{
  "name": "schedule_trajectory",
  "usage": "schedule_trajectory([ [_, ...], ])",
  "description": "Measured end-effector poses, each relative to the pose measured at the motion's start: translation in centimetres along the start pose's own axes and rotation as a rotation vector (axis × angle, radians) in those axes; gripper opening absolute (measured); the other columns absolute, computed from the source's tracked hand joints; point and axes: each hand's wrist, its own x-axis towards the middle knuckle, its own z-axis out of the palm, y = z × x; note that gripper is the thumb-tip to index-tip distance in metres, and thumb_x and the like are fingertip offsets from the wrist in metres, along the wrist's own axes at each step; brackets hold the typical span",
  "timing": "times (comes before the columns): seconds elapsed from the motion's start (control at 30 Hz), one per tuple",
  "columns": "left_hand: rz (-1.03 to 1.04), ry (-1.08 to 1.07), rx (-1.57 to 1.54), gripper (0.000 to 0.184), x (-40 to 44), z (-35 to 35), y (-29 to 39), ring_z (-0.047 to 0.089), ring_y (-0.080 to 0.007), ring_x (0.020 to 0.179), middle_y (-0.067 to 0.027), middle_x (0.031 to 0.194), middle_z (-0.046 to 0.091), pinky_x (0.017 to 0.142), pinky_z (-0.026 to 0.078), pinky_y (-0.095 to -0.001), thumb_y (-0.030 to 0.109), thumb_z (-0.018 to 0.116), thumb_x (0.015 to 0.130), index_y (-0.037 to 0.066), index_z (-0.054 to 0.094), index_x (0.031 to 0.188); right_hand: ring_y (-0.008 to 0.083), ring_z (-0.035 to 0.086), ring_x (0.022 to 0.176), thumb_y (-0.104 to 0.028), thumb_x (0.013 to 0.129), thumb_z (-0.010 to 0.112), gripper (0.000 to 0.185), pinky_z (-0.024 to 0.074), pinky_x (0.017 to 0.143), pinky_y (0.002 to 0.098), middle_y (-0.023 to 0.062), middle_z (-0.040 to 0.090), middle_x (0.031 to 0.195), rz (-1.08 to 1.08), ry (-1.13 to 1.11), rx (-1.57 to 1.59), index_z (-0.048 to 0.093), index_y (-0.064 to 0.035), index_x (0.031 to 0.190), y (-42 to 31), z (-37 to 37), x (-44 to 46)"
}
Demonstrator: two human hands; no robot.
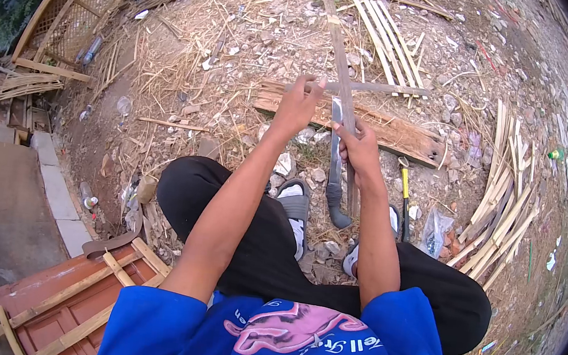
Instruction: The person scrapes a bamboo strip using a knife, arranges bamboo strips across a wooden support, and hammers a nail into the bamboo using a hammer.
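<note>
My left hand [298, 105] is closed at the left end of a short grey wooden strip [394, 89] that lies crosswise. My right hand [360, 148] is wrapped round a long, weathered wooden strip [338, 35], which crosses the short one and runs down between my feet. Beside the right thumb is a long tool [335, 173] with a flat grey blade and a dark, bent handle end; whether the right hand touches it I cannot tell. Beneath the crossing, a rough, splintered plank [402, 135] lies on the ground.
A hammer-like tool with a yellow-and-black handle [406, 185] lies right of my foot. Piles of thin wooden strips [505, 197] and pale slats [386, 37] lie on the rubble. At left are a lattice panel [89, 4] and a red-brown door panel [65, 285].
</note>
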Motion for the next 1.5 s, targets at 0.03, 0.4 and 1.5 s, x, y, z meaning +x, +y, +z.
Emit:
schedule_trajectory([
  [0.03, -0.049, -0.149, 0.195, 0.058, -1.2, 1.5, -2.9, 0.065, -0.0338, 0.099, -0.0206, 0.107, 0.067, 0.089, 0.048, -0.0445, 0.051, 0.061, 0.090, 0.005, 0.057, 0.124, 0.0039, 0.046, 0.047, -0.023, 0.087, 0.073, 0.024, 0.0365, 0.042, 0.0194, -0.0031, 0.051, 0.062, 0.004, 0.028, 0.025, 0.059, -0.0060, 0.097, 0.5, -0.6, 0.4],
  [0.4, -0.554, -0.224, 0.490, 0.078, -15.4, 17.3, -13.1, 0.054, -0.0419, 0.116, -0.0237, 0.129, 0.048, 0.097, 0.046, -0.0505, 0.033, 0.077, 0.076, 0.001, 0.031, 0.130, 0.0047, 0.046, 0.048, -0.016, 0.086, 0.072, 0.020, 0.0379, 0.043, 0.0201, -0.0029, 0.049, 0.064, 0.085, 0.276, 0.143, 0.058, -0.0076, 0.098, 1.7, -5.6, 1.7],
  [1.5, -0.386, 0.462, 0.654, 0.055, -9.7, -4.4, -20.5, 0.052, -0.0381, 0.111, -0.0162, 0.116, 0.051, 0.092, 0.044, -0.0491, 0.017, 0.075, 0.072, 0.008, 0.046, 0.119, 0.0075, 0.046, 0.052, -0.018, 0.086, 0.069, 0.024, 0.0376, 0.047, 0.0220, 0.0001, 0.050, 0.066, 0.078, 0.192, 0.094, 0.059, -0.0029, 0.101, 2.8, -4.0, 2.4],
])
